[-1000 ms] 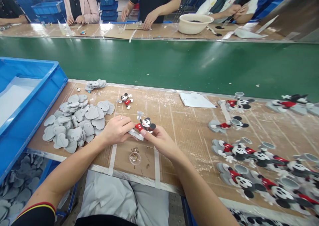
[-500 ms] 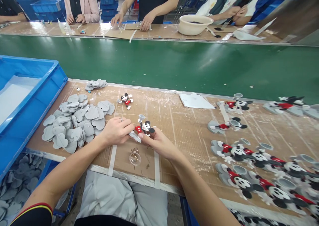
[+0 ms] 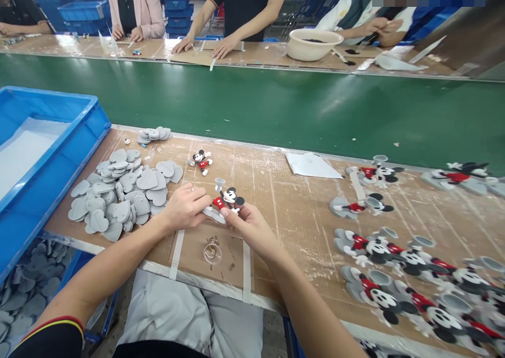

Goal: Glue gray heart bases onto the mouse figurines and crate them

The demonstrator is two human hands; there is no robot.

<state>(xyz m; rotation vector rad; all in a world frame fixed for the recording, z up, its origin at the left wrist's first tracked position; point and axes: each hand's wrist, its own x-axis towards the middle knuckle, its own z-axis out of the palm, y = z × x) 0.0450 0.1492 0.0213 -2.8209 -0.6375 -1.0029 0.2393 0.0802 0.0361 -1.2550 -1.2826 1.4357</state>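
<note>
So — left hand [image 3: 187, 208] pinches the gray base [image 3: 215, 215], right hand [image 3: 254, 226] the held figurine [image 3: 218, 203], between them; bond unclear. From it: based figurines [image 3: 380, 246], apparently done, 3–4 o'clock; remaining — baseless figurine [image 3: 202, 164] 11, loose hearts [image 3: 148, 180] 9.

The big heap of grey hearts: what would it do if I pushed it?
The big heap of grey hearts would probably slide apart, since the hearts lie loosely overlapped. They're likely stiff: tilted ones keep their flat shape. Each looks thin, so one might feel light.
</note>
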